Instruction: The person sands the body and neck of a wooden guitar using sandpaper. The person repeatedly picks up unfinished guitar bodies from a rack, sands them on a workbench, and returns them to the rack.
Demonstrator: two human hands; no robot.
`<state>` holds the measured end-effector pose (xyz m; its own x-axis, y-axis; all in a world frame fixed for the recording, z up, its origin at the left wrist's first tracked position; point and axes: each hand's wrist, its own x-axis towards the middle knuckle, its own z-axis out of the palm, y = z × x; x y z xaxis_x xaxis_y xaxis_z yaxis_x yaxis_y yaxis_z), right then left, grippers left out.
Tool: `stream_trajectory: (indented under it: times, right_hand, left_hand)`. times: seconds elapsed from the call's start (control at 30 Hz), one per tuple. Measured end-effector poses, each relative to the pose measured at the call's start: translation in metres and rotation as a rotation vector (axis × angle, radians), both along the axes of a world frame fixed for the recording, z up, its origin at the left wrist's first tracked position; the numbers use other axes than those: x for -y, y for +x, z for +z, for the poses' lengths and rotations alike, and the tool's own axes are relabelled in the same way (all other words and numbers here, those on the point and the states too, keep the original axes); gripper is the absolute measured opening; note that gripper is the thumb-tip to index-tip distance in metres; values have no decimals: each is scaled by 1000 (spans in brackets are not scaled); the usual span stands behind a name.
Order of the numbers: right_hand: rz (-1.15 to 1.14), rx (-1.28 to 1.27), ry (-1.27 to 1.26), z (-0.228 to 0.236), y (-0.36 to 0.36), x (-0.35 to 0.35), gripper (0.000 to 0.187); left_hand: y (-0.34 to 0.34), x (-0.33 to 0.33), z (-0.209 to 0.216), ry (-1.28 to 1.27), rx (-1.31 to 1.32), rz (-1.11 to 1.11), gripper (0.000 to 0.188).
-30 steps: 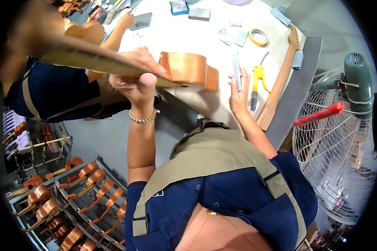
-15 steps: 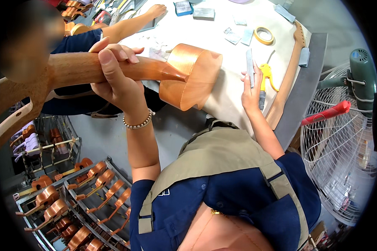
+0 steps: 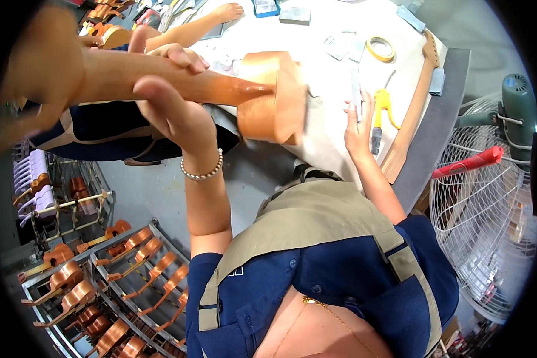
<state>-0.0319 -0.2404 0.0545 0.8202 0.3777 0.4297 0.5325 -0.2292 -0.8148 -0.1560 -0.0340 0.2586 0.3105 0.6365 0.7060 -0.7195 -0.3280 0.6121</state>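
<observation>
My left hand (image 3: 185, 122) is around the neck of a brown wooden ukulele (image 3: 259, 110), fingers over its far side and thumb on the near side. The ukulele is raised in front of me, its head end toward the left and blurred by motion, its body over the table edge. On the right, my right hand (image 3: 358, 134) rests by the table with a flat grey strip (image 3: 356, 89) between thumb and fingers. Just right of that hand lies a yellow-handled tool (image 3: 381, 107) with a dark grip.
The white table (image 3: 322, 83) bears a tape roll (image 3: 380, 49), grey abrasive blocks (image 3: 295, 15) and a loose wooden neck (image 3: 409, 113). A co-worker's arm (image 3: 191, 30) reaches in at upper left. A caged fan (image 3: 483, 215) stands right; racks of ukuleles (image 3: 155, 262) stand lower left.
The ukulele has turned in my left hand, and its body has shifted slightly upward in view. My left hand has moved a little right. My right hand stays nearly still with the strip.
</observation>
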Motion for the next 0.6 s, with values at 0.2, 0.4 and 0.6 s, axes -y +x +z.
stream_trajectory:
  times: [0.2, 0.4, 0.6]
  right_hand:
    - [-68, -272, 266, 31, 0, -4, 44]
    - [38, -124, 191, 22, -8, -21, 47]
    - [541, 354, -35, 34, -46, -53, 58]
  left_hand:
    - [7, -17, -10, 278, -208, -158, 31]
    - [-12, -31, -24, -75, -109, -261, 24]
    - [-97, -20, -55, -623, 143, 244, 15]
